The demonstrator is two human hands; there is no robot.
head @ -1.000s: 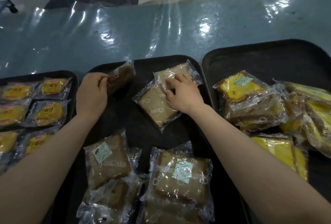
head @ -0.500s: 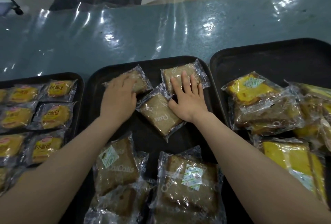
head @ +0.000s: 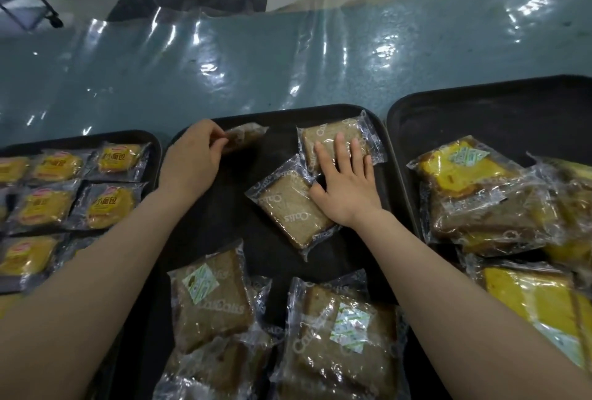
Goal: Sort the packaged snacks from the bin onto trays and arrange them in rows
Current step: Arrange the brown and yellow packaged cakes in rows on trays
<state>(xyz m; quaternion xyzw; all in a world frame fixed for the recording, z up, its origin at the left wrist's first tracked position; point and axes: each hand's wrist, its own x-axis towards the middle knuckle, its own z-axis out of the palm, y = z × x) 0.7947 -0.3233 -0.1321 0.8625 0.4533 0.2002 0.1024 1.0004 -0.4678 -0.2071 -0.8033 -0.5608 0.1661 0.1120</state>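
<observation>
My left hand has its grip pinched on a brown snack packet, tilted at the far left corner of the middle tray. My right hand lies flat, fingers spread, on a second brown packet at the far right, its thumb touching a third, angled packet. More brown packets crowd the near edge. The left tray holds yellow buns in rows; the right tray holds a loose pile. All sit on the desk.

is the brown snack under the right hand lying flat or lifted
Flat: the brown snack lies on the middle tray, right hand spread over it.
</observation>
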